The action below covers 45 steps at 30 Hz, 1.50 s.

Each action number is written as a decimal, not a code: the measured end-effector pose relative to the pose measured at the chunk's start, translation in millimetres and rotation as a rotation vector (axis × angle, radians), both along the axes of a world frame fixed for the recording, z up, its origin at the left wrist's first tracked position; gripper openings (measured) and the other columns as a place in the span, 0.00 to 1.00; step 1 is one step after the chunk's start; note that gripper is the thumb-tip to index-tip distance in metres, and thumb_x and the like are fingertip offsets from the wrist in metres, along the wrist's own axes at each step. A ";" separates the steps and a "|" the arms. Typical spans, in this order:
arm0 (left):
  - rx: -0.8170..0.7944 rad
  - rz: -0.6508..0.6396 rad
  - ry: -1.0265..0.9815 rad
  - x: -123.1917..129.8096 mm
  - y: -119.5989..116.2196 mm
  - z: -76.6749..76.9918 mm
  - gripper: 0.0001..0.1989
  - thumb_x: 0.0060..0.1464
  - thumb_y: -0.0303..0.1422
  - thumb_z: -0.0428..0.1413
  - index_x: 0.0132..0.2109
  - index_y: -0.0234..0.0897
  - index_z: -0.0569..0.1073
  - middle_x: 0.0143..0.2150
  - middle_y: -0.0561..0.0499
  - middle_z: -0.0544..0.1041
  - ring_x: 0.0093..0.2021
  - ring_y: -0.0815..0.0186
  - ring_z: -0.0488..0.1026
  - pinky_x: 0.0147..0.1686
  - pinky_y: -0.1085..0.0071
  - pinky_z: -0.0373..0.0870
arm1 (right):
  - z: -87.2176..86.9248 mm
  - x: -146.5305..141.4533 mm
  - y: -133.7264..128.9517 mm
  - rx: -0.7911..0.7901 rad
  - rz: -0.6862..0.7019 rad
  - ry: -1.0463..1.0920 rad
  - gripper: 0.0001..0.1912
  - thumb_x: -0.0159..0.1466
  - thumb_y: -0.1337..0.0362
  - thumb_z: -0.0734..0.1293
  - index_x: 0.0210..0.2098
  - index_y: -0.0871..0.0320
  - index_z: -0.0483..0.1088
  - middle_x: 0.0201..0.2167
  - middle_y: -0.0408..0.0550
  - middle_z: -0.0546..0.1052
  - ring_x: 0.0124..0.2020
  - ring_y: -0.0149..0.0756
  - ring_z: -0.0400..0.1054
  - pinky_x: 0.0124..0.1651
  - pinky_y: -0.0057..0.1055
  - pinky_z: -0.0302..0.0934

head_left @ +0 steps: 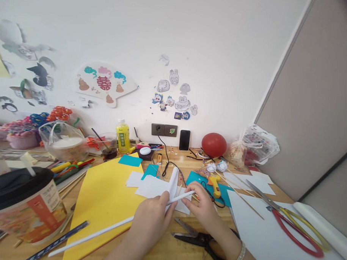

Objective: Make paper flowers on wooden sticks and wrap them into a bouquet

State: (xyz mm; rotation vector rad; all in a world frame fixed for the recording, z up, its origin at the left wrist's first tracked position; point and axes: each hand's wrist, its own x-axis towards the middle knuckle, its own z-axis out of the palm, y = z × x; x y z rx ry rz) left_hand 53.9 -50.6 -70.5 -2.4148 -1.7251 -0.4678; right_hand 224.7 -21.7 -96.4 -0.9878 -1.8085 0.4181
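A black-lidded cup (31, 212) stands left of the left hand (152, 212), which closes around a slender, smooth white rod (101, 232); the right hand (200, 206) pinches its right end. The single rod slants leftward across one yellow sheet (108, 192), its tip past the sheet's edge. Two scissors, black (204, 238) and red-and-yellow (276, 208), flank the right hand. Table (161, 254) wood shows below the left hand.

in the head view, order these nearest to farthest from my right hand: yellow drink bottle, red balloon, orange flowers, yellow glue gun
Your right hand pinches the white stick. From it:
1. Yellow glue gun: just beyond it, slightly right
2. Red balloon: farther back, near the wall
3. Yellow drink bottle: back left
4. Orange flowers: far left
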 end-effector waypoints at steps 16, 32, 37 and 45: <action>0.019 0.012 0.010 0.3 1.3 -6.3 0.09 0.59 0.35 0.45 0.33 0.39 0.66 0.24 0.51 0.77 0.25 0.59 0.76 0.19 0.72 0.55 | -4.0 -4.3 0.7 0.008 -0.064 0.024 0.07 0.54 0.67 0.68 0.28 0.55 0.63 0.29 0.42 0.68 0.32 0.36 0.64 0.36 0.30 0.60; 0.009 0.000 0.039 -0.4 -0.2 1.0 0.09 0.59 0.34 0.46 0.33 0.38 0.67 0.24 0.51 0.77 0.25 0.58 0.76 0.19 0.70 0.55 | 1.0 1.8 1.3 -0.020 0.054 0.018 0.01 0.60 0.66 0.62 0.31 0.55 0.64 0.30 0.43 0.69 0.34 0.35 0.64 0.38 0.30 0.60; 0.056 -0.001 0.061 -1.1 0.9 -2.1 0.09 0.59 0.34 0.47 0.32 0.38 0.68 0.23 0.51 0.76 0.23 0.59 0.75 0.18 0.71 0.54 | 1.3 0.4 0.5 -0.026 0.043 0.026 0.01 0.60 0.66 0.62 0.31 0.55 0.64 0.30 0.43 0.69 0.34 0.35 0.65 0.39 0.30 0.60; 0.115 -0.017 0.049 -2.4 0.9 -4.1 0.09 0.58 0.33 0.48 0.31 0.39 0.67 0.22 0.52 0.76 0.22 0.60 0.74 0.18 0.70 0.52 | -0.3 -0.3 -1.5 -0.018 0.028 0.009 0.01 0.60 0.66 0.61 0.32 0.56 0.64 0.31 0.44 0.68 0.35 0.35 0.64 0.39 0.30 0.59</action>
